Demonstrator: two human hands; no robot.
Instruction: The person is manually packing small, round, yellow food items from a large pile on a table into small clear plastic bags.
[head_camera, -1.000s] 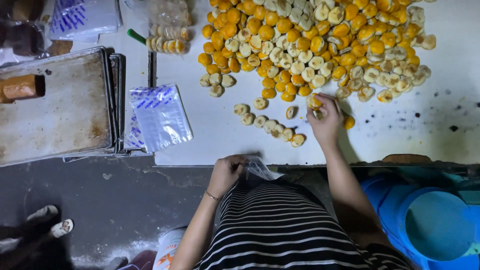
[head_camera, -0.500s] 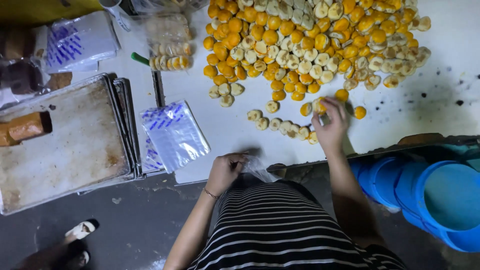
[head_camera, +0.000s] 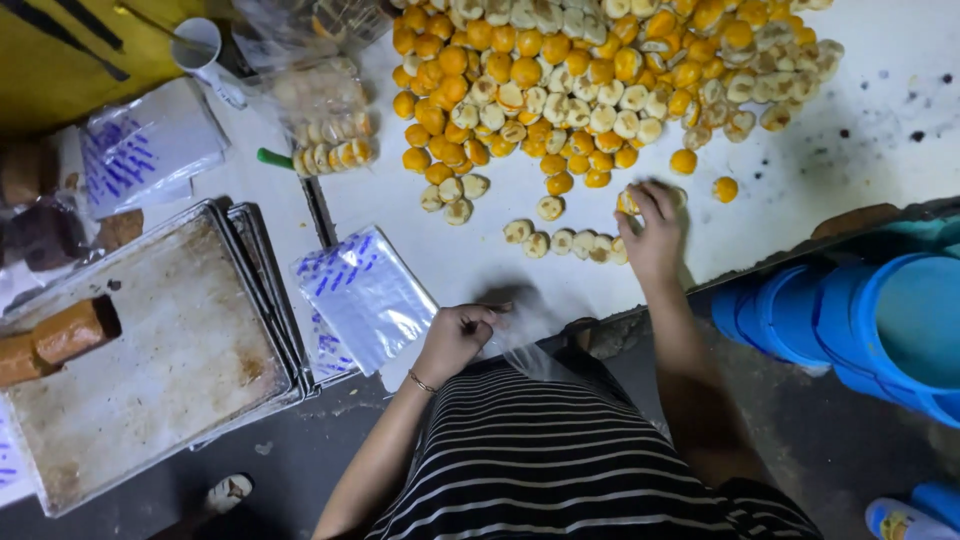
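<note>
A big heap of small round yellow and pale pastries (head_camera: 590, 75) covers the far part of the white table (head_camera: 800, 190). A short row of pale pastries (head_camera: 565, 241) lies nearer me. My right hand (head_camera: 652, 232) rests at the right end of that row, fingers closed on one pastry. My left hand (head_camera: 456, 340) is at the table's near edge, gripping a thin clear plastic bag (head_camera: 520, 335) that hangs over my striped lap.
A stack of clear printed bags (head_camera: 365, 295) lies left of my left hand. Metal baking trays (head_camera: 150, 370) with brown loaves stand at the left. Filled pastry bags (head_camera: 320, 120) and a white cup (head_camera: 200, 45) sit behind. Blue plastic tubs (head_camera: 860, 320) stand at the right.
The view has shifted, so the table sits more to the right. My right hand stays at the end of the pastry row; my left hand keeps hold of the clear bag.
</note>
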